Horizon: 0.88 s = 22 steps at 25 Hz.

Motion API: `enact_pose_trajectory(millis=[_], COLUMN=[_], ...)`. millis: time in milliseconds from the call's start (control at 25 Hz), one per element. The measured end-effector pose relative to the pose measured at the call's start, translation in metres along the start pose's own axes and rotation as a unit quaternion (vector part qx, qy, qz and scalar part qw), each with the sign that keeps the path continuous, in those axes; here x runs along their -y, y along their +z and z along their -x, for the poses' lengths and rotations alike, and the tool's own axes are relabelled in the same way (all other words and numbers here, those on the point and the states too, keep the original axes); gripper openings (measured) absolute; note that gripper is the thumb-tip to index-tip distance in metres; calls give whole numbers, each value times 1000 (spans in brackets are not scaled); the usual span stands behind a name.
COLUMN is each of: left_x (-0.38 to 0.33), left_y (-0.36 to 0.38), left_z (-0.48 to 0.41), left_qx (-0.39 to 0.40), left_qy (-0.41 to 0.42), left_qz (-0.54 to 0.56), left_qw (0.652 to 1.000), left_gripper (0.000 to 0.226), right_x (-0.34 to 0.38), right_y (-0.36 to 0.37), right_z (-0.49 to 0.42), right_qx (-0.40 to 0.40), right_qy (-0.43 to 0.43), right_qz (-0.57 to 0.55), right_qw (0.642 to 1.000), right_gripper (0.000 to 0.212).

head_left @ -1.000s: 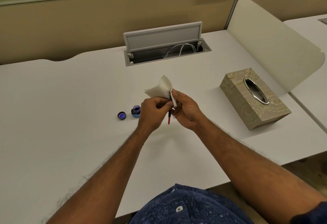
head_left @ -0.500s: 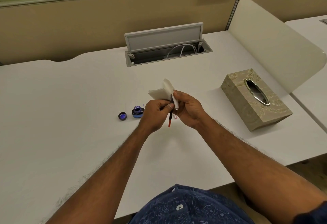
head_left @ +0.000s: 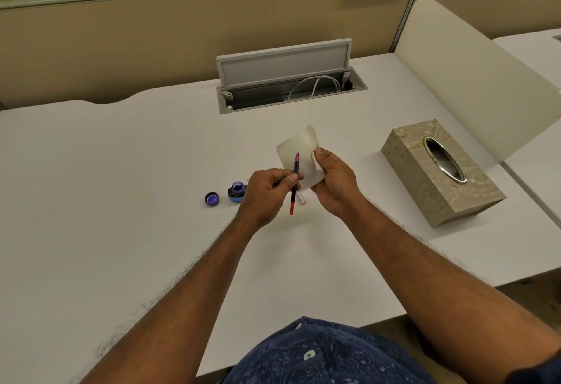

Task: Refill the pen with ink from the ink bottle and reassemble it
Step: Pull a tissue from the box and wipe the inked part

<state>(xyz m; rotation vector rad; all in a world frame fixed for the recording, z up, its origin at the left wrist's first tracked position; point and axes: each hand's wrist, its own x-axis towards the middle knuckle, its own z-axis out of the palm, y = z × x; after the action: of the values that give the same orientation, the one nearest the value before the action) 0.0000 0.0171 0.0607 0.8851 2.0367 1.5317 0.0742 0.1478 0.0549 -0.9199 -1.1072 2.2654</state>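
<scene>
Fingers (head_left: 292,178) of the left hand (head_left: 267,192) pinch the pen (head_left: 295,167), nib up, just right of the open ink bottle (head_left: 237,192); the right hand (head_left: 332,180) grips a tissue (head_left: 299,145) behind it. Best wipe gently, keeping the nib upright.

Tissue box (head_left: 419,183) right on desk (head_left: 121,186); cable hatch (head_left: 285,63) open.

The desk (head_left: 121,201) is smooth, matt white laminate. At centre, the tissue (head_left: 306,141) is soft matt paper and the pen (head_left: 296,165) translucent plastic. The ink bottle (head_left: 237,192) looks glossy. At right, the patterned tissue box (head_left: 425,183) has a faint sheen and a polished metal rim (head_left: 462,181). The shirt (head_left: 318,356) at the bottom is printed cloth.
</scene>
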Motion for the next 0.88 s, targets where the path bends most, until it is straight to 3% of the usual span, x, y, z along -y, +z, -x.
enact_pose_trajectory(millis=[200, 640, 760, 880], left_x=[-1, 0, 1, 1], left_y=[-2, -1, -1, -2], left_z=[-2, -4, -6, -7], left_qx=[-1, -17, -30, -35], left_qy=[1, 8, 12, 25], left_qz=[24, 10, -16, -32], left_qw=[1000, 1000, 999, 999], left_gripper=[20, 20, 21, 20], right_x=[6, 10, 10, 13], right_y=[-2, 2, 6, 9], right_z=[-1, 6, 9, 7], right_qx=[7, 45, 67, 55], right_qy=[-32, -117, -191, -280], right_qz=[99, 126, 186, 294], right_qw=[995, 984, 962, 912], right_gripper=[22, 26, 19, 11])
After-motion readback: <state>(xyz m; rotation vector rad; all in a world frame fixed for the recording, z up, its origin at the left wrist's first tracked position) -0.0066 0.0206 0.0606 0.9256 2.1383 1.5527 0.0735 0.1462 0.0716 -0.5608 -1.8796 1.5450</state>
